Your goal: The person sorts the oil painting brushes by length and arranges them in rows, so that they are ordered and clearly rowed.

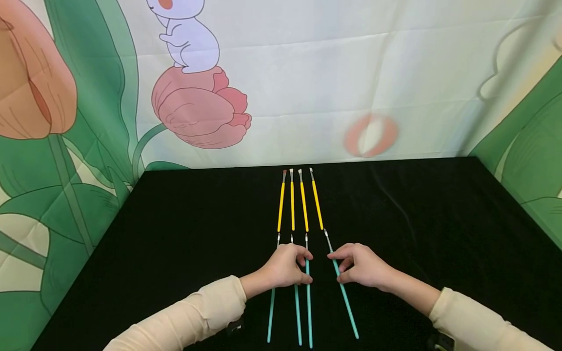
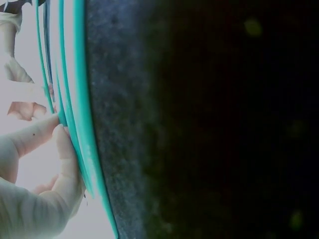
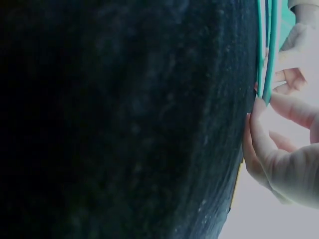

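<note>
Several teal-handled paintbrushes lie side by side, their bristles pointing away from me. My left hand (image 1: 285, 265) reaches over two of them, a left brush (image 1: 271, 317) and a middle brush (image 1: 298, 317), covering part of their handles. Its thumb and fingers pinch the third teal paintbrush (image 1: 309, 312). To the right, my right hand (image 1: 364, 266) pinches the rightmost teal paintbrush (image 1: 349, 309), which slants and stands apart from the others. In the left wrist view the left fingers touch a teal handle (image 2: 70, 107); the right wrist view shows the right fingertips at another handle (image 3: 271, 55).
Beyond the teal brushes lies a row of several yellow-handled paintbrushes (image 1: 292, 207), bristles away from me, their lower ends close to the teal brushes' tips. Everything rests on a black-covered table (image 1: 197, 219). Behind it hangs a printed curtain (image 1: 307, 97) with flowers.
</note>
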Demonstrator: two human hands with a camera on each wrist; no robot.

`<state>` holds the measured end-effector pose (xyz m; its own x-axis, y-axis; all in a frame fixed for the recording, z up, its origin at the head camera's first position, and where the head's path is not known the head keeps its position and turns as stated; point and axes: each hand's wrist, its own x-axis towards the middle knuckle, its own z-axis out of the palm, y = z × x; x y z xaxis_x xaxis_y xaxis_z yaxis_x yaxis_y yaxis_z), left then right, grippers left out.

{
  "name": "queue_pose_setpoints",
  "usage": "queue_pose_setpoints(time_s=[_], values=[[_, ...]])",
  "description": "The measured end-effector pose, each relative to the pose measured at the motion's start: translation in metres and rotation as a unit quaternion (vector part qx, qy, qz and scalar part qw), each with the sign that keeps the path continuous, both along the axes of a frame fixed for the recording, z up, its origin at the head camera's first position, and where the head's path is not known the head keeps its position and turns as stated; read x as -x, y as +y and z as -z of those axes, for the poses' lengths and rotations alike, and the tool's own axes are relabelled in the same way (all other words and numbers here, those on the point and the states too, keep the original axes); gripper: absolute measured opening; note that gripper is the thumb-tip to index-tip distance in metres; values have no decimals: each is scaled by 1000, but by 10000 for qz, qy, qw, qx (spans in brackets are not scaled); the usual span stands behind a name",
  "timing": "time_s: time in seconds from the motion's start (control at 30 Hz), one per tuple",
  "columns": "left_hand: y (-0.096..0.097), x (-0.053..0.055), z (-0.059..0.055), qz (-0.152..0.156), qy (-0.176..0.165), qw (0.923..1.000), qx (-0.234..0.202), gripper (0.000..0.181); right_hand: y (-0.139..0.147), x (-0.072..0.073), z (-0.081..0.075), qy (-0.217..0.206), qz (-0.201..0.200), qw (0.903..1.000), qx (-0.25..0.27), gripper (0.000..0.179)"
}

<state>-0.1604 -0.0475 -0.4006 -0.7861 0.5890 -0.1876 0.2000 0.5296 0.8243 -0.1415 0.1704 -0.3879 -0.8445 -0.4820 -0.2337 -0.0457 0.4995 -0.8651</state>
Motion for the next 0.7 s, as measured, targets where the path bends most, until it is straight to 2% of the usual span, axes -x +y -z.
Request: queue_pose_setpoints(time_s=[0.23, 0.4, 0.5, 0.63, 0.7], values=[[2, 2, -1, 118, -3, 9999, 116, 38, -5, 0, 4, 189, -26, 9995, -263, 52], [2, 3, -4, 190, 43, 9996, 183, 38, -3, 1, 3, 97, -41, 9999, -109, 54], [1, 2, -5, 231, 29, 9997, 126, 38, 2, 1, 2, 55, -5, 10000, 43, 53], [-6, 1, -8, 240, 28, 9996, -114, 37, 16, 3, -4, 259, 99, 9996, 65, 52], [-13, 1, -12, 157, 165, 9995, -211, 36, 25, 4, -8, 435, 208, 9988, -11, 51]])
